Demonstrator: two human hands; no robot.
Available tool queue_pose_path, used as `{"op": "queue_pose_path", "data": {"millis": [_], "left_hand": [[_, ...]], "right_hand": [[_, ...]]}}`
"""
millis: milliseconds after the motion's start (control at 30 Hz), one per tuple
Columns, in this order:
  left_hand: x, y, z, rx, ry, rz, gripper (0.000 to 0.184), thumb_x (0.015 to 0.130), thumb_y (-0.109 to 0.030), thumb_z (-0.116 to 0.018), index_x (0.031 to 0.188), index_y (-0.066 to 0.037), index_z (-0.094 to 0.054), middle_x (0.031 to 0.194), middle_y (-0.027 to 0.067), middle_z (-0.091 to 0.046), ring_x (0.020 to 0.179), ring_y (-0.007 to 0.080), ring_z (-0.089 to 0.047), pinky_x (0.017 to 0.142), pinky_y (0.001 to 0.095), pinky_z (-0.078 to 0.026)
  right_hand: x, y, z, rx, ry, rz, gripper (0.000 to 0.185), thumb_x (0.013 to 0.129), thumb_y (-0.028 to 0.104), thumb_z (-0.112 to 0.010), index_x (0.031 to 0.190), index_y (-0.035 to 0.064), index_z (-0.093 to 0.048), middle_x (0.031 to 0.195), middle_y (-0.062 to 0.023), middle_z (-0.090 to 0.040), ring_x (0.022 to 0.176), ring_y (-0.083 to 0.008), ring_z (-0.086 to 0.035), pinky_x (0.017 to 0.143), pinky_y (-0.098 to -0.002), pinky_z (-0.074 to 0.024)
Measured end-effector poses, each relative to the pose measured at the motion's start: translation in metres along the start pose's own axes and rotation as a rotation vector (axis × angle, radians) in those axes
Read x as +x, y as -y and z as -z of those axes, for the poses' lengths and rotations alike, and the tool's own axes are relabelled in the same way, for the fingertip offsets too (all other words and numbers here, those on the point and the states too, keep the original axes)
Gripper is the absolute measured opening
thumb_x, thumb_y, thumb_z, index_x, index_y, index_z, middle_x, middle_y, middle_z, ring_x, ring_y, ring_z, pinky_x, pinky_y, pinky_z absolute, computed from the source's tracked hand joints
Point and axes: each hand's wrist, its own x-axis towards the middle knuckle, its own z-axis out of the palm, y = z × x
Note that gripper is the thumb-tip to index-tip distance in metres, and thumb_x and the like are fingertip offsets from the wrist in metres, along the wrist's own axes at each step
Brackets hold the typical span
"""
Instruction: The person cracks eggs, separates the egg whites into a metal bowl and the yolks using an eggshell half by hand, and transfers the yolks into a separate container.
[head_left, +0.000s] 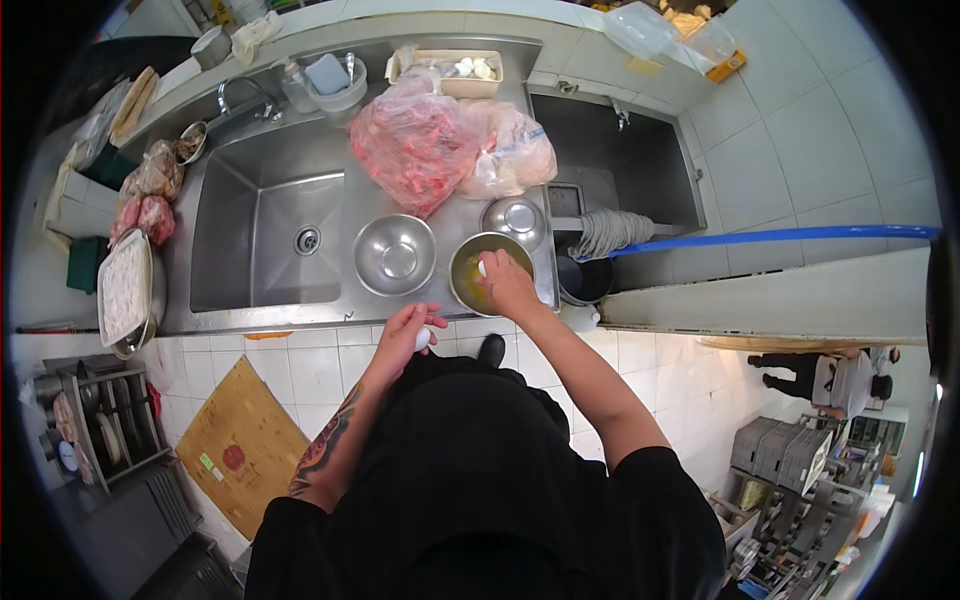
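My left hand is closed around a white egg, just off the counter's front edge. Over a steel bowl with yellow liquid egg in it, my right hand pinches another white egg; whether its shell is cracked I cannot tell. To the left of that bowl stands a shiny steel bowl with nothing visible inside. A smaller metal bowl, seemingly upside down, sits just behind the egg bowl.
Bags of raw meat and a tray with eggs lie behind the bowls. A sink is at left, a deeper basin at right with a mop across it. Another person stands far right.
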Motion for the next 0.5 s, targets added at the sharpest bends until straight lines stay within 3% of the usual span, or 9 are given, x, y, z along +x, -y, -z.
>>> {"op": "queue_pose_path", "data": {"millis": [500], "left_hand": [[0.003, 0.001, 0.009, -0.043, -0.031, -0.057, 0.051, 0.113, -0.043, -0.038, 0.133, 0.000, -0.059, 0.100, 0.0090, -0.070, 0.074, 0.0094, -0.063, 0.060, 0.0231, -0.050]], "right_hand": [[0.009, -0.008, -0.022, -0.113, -0.013, -0.009, 0.034, 0.091, 0.025, -0.072, 0.110, 0.0037, -0.053, 0.105, -0.0206, -0.058, 0.100, -0.0394, -0.063, 0.083, -0.0487, -0.0545]]}}
